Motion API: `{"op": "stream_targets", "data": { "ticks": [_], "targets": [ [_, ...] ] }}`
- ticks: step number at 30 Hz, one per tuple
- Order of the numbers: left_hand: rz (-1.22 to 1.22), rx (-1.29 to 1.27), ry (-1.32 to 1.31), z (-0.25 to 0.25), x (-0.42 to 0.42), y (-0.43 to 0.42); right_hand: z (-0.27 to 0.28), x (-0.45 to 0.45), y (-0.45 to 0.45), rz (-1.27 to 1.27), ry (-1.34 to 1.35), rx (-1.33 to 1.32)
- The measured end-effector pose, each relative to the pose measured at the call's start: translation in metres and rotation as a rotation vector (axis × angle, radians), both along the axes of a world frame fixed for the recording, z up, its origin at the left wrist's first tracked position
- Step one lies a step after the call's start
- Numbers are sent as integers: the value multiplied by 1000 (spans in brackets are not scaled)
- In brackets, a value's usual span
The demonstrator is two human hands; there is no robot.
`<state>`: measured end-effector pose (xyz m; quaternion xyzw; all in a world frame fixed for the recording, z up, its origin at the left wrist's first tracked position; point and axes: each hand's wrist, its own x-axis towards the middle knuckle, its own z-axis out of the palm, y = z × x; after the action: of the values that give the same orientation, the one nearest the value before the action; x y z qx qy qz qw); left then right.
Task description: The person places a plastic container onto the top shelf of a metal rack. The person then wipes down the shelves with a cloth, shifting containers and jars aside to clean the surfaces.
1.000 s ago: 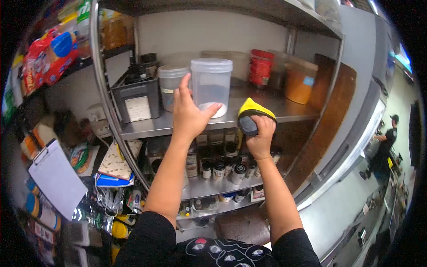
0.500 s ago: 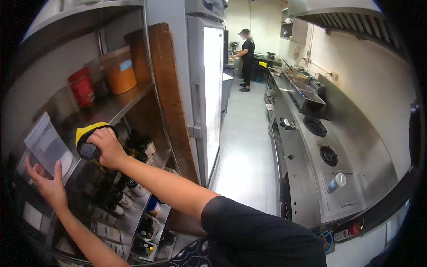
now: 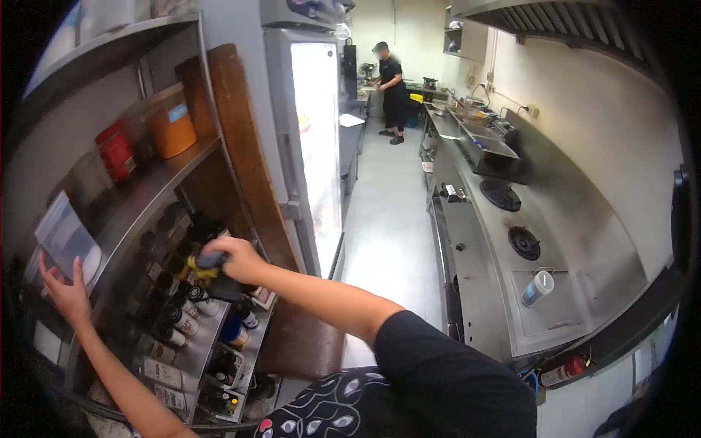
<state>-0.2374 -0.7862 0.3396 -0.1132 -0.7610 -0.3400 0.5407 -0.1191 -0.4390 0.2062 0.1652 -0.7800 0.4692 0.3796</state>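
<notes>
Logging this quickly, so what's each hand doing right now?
Left hand: open, spread at the clear container; contact can't be told.
Right hand: closed, holding the blurred yellow-and-grey item.

The left hand (image 3: 69, 296) spreads at a clear container (image 3: 66, 232) on the metal shelf (image 3: 144, 201), a red jar (image 3: 115, 152) and an orange-filled tub (image 3: 174, 133) stand farther along that shelf, and, below it, the right hand (image 3: 242, 261) grips a blurred yellow-and-dark object (image 3: 213, 260) near dark-lidded bottles (image 3: 185, 323).

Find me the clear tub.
In the head view, the clear tub stands at far left on the shelf, right by the left hand and lower in the picture than the red jar.
</notes>
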Motion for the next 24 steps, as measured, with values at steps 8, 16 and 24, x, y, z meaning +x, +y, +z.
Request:
{"op": "stream_targets", "data": {
  "ticks": [8, 16, 24],
  "targets": [
    [76, 23, 61, -7, -32, -15, -123, 252, 182, -598, -572, -259],
    [279, -126, 151, -14, -71, -69, -180, 523, 234, -1369, -485, -541],
    [255, -127, 187, -13, -105, -118, -242, 651, 231, -1685, -685, -407]
  ]
}}
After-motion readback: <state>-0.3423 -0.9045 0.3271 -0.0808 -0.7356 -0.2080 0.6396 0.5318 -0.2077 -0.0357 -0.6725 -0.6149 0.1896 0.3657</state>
